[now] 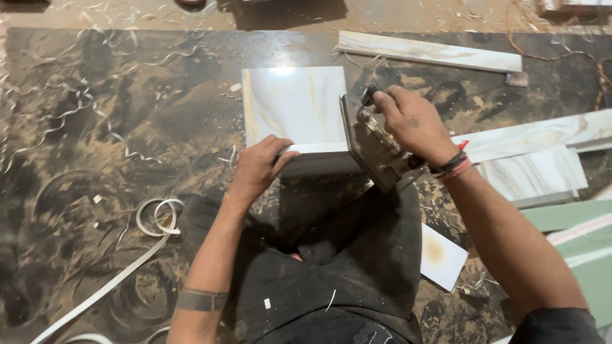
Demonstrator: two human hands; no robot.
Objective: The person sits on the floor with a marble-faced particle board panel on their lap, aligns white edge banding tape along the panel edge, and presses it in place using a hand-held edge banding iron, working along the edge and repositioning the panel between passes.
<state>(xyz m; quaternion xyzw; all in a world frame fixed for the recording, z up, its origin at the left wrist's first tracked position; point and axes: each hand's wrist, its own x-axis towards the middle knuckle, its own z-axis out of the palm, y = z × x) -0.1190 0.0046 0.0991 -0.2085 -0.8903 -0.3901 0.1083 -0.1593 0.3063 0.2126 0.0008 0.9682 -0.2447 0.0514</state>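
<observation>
Seated on a dusty workshop floor (127, 114), I steady a glossy, marble-patterned white panel (294, 105) with my left hand (258, 167), its fingers (275, 145) spread flat and pressing down on the near edge, closed around nothing. My right hand (408, 124) has its fingers (386, 100) wrapped tight around a worn metal hand trimmer (376, 150), which sits against the panel's right edge, its flat plate upright along that side. The panel lies flat on the floor just in front of my knees, its near edge showing a pale band facing me. Curled white shavings (156, 216) and thin edging strips (95, 296) lie scattered to my left and across the floor beyond, which I judge to mean that a fair amount of edge trimming is behind me. The tool sits near the lower end of the right edge, so by my reckoning this side is in hand and not finished; I cannot tell whether the far and left edges are dressed. More pieces in the same pattern wait nearby: 1 long strip (430, 52) beyond the panel, a stack of boards (535, 169) to my right, and 1 small offcut (441, 255) beside my leg. Pale green sheets (574, 220) lie at the far right.
</observation>
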